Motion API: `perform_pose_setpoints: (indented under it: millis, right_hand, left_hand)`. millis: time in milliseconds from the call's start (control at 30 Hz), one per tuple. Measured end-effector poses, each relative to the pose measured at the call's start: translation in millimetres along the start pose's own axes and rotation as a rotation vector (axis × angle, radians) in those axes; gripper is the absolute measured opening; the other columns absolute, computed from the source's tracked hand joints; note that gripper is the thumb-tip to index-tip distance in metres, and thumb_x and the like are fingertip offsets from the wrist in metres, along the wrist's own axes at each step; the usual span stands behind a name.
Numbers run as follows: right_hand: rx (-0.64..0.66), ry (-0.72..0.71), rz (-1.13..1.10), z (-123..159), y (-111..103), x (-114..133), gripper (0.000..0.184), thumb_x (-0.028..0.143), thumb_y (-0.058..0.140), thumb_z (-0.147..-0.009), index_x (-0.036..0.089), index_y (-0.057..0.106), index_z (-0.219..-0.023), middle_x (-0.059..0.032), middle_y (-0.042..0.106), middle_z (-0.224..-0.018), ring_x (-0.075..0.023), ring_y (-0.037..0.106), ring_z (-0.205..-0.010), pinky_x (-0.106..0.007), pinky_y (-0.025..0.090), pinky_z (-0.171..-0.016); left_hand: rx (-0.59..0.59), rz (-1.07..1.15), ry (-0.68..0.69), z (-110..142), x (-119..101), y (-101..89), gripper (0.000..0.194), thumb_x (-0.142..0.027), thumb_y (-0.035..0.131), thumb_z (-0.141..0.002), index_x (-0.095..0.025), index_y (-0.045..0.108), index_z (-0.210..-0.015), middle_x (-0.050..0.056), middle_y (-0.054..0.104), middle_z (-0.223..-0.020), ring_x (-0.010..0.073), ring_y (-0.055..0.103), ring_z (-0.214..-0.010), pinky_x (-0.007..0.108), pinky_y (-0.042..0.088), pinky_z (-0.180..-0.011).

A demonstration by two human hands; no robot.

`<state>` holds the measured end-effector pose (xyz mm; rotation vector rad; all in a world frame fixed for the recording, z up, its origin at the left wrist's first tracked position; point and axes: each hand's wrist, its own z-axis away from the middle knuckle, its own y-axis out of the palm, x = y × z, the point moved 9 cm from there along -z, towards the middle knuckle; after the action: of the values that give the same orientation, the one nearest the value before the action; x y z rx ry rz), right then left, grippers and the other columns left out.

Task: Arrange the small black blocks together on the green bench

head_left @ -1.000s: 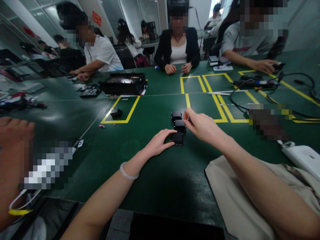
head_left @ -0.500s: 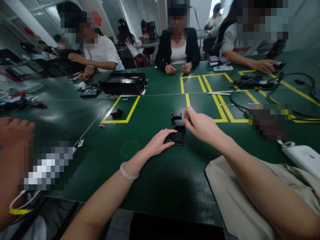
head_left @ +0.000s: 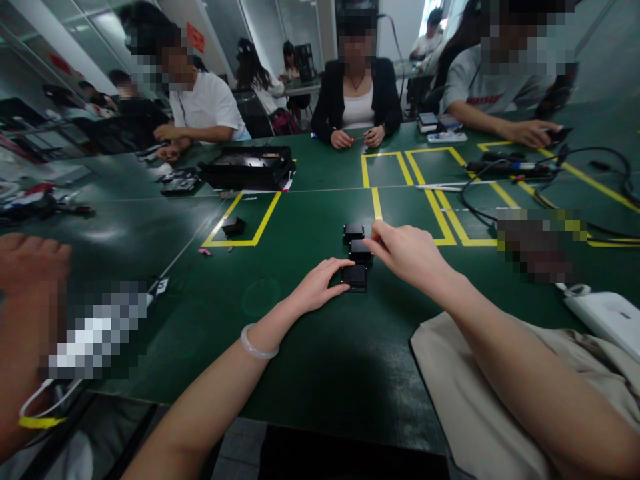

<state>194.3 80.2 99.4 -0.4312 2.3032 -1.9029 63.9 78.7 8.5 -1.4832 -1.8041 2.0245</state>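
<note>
Three small black box-shaped parts stand in a row on the green table in front of me. My left hand point(head_left: 323, 285) reaches to the nearest black box point(head_left: 355, 277), its thumb and forefinger holding it at the left side. My right hand point(head_left: 403, 250) has curled fingers and a thumb tip by the right edge of the middle black box point(head_left: 359, 250); whatever the fingers pinch is hidden. The far black box point(head_left: 353, 231) sits just behind, touched by neither hand.
Another black piece point(head_left: 233, 227) lies inside yellow tape at left, near a large black tray point(head_left: 249, 167). Cables point(head_left: 505, 167) and a white device point(head_left: 605, 313) lie to the right. Beige cloth point(head_left: 465, 387) is under my right arm. Several people sit around the table.
My right hand has shifted slightly down, its thumb now over the middle box's right edge. My left hand and the boxes stay in place. A person at far left has lowered a hand.
</note>
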Motion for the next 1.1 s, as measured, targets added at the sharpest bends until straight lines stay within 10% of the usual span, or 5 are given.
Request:
perform_pose_setpoints:
  millis: [1100]
  right_hand:
    - [0.022,-0.037,-0.142,1.7,1.3,4.3,0.021,0.033,0.033,-0.094,0.021,0.045,-0.107,-0.0036,0.066,-0.081,-0.0190,0.060,-0.067,-0.026,0.023,-0.051]
  left_hand:
    - [0.003,-0.007,0.009,0.1,-3.2,-0.8,0.044,-0.025,0.059,-0.087,-0.025,0.046,-0.130,0.006,0.055,-0.122,0.0238,0.052,-0.111,0.037,0.042,-0.095]
